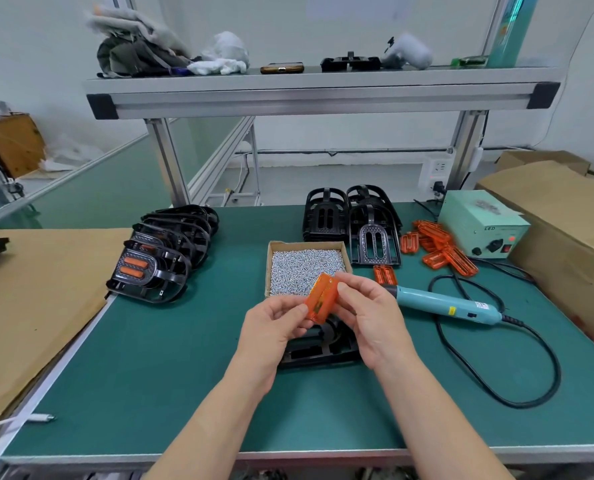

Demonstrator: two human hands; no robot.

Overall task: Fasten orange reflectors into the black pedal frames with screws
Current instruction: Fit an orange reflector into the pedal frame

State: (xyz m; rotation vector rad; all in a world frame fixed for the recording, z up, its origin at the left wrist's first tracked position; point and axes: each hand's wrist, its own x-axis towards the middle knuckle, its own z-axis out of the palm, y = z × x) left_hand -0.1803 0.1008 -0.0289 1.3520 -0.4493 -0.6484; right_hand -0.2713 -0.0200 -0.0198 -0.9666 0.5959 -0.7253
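Both hands hold one orange reflector (323, 299) between them, lifted off the table (150, 358) and tilted. The left hand (274, 323) pinches its lower left edge between thumb and fingers, and the right hand (368, 317) grips its right side with the thumb on top. Directly beneath the hands a black pedal frame (319, 348) lies flat on the table, partly hidden by them.

Just beyond the hands stands an open box of screws (299, 268). To the right of the right hand lies a blue screwdriver (444, 303) with its black cord (531, 375) looped on the table. Farther right and beyond it are loose reflectors (437, 247), heaped beside a pale green power box (482, 230). Beyond the box of screws stand empty frames (354, 220) in a stack. Well to the left of the left hand sits a row of finished pedals (157, 268), with orange showing in the nearest one.
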